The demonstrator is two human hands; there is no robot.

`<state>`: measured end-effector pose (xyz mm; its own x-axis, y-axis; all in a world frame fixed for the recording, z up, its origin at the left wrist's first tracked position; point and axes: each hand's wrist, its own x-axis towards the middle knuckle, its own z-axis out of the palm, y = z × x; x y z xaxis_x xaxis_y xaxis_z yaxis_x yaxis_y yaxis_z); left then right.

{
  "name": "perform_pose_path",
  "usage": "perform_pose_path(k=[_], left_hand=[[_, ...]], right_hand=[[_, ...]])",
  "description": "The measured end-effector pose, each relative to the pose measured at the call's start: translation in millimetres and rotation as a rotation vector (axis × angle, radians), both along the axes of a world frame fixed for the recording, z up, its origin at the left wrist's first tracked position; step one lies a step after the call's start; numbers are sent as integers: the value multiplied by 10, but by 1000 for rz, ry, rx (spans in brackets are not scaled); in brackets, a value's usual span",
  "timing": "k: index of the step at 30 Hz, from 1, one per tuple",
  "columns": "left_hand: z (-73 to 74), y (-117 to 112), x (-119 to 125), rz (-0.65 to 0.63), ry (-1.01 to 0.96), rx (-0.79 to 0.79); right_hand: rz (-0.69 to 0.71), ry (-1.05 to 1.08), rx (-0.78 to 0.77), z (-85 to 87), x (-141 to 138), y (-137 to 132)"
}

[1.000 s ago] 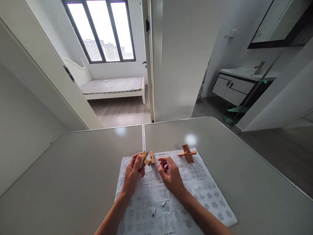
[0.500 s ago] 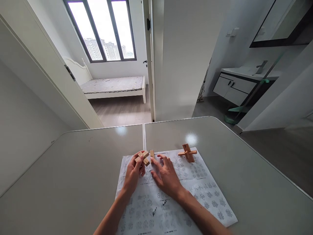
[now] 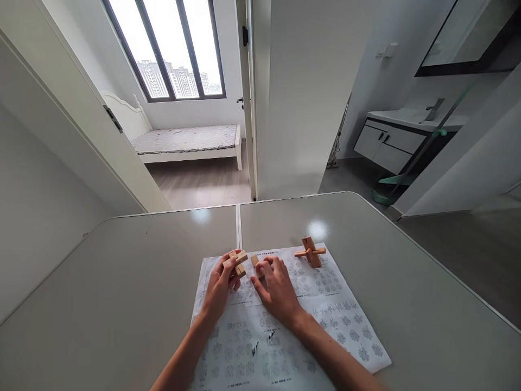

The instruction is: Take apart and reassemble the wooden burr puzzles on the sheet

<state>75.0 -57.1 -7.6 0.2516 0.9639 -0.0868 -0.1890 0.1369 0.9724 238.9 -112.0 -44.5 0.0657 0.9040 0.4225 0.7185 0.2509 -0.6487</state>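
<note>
My left hand (image 3: 218,278) grips a crossed cluster of pale wooden puzzle pieces (image 3: 239,262) between thumb and fingers, above the printed sheet. My right hand (image 3: 279,288) is at a single wooden puzzle piece (image 3: 255,260), its thumb and index finger closed around the near end. The fingers partly hide that piece, and it lies tilted. Both hands are over a white instruction sheet (image 3: 238,347) printed with rows of small puzzle drawings. Off to the right, a darker reddish wooden puzzle assembly (image 3: 311,253) of crossed pieces rests on the sheet's far right corner.
The sheet lies on a grey-beige table (image 3: 122,304) with a lengthwise seam and rounded far corners. Beyond stand a doorway with a bed (image 3: 191,140), a pale wall panel (image 3: 305,98) and a washbasin cabinet (image 3: 391,141).
The single piece by my right hand has turned from upright to slanted, and the right fingers have curled in around it. The cluster in my left hand has tipped slightly.
</note>
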Motion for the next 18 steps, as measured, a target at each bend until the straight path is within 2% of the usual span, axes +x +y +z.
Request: perform_pose_path(k=[7,18], left_hand=[[-54,37,-11,-9,-58,-53],[-35,22,3,-7,-21,-30]], right_hand=[[-4,79,-16,-30,13,3],[34,312,-13,-11,43,4]])
